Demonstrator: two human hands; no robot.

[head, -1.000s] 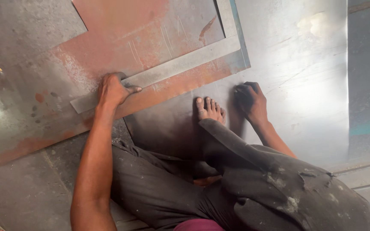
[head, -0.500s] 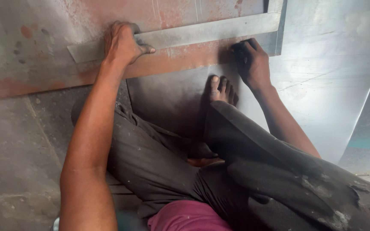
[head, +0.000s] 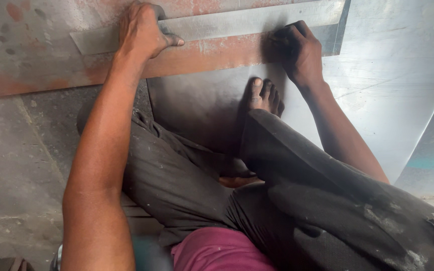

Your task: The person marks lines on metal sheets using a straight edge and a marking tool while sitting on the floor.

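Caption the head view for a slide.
Seated person's left hand presses a metal straightedge onto rusty sheet metal; right hand rests at its edge.
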